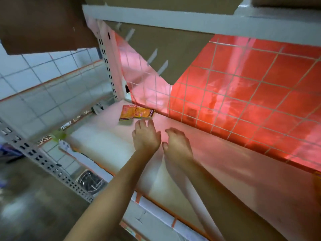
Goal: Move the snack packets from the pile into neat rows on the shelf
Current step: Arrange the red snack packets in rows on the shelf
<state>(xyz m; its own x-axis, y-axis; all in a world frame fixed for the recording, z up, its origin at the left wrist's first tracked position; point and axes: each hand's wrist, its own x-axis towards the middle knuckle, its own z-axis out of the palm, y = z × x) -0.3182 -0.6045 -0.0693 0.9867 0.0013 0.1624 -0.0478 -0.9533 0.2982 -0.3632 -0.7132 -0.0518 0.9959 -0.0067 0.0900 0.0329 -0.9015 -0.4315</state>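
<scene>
**Shelf** (107,136): pale deck, red back panel (271,70) behind a wire grid (205,87).

**Packets:** 2 pcs lie flat on the deck near the far L corner, side by side w/ edges touching. The orange packet (127,114) is at 9 o'clock of the yellow packet (145,112).

**L hand** (145,138): palm down over the deck, fingers straight. Grip released, nothing held. Both packets are at approx. 11–12 o'clock of the hand. Fingertips (142,122) are just beside the packets' near edge; contact cannot be told (blur).

**R hand** (178,145): at 3 o'clock of L hand, near but apart. Palm down, fingers loosely bent. Grip released, nothing held.

**Structure:** upper shelf edge (156,20) at 12 o'clock, perforated upright (108,66) at 10 o'clock of the packets.
</scene>
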